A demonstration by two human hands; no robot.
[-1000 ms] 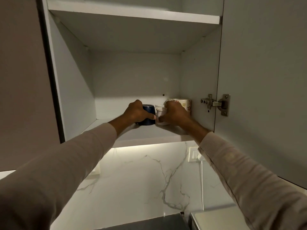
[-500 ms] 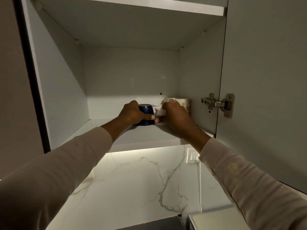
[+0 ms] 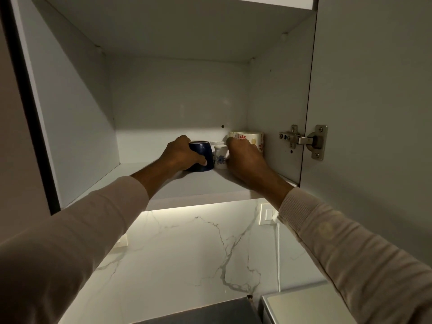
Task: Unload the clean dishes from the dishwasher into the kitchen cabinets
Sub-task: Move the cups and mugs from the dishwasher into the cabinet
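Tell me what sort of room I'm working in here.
Likely a home kitchen: an open wall cabinet, the left hand gripping a blue cup and the right hand a white cup on its shelf, and a lit marble backsplash with a wall socket below.

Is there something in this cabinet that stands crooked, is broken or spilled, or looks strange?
Nothing stands out. The blue cup, held by the left hand, the small white cup in the right hand and the flowered mug all stand upright on the shelf. No spill or crack shows.
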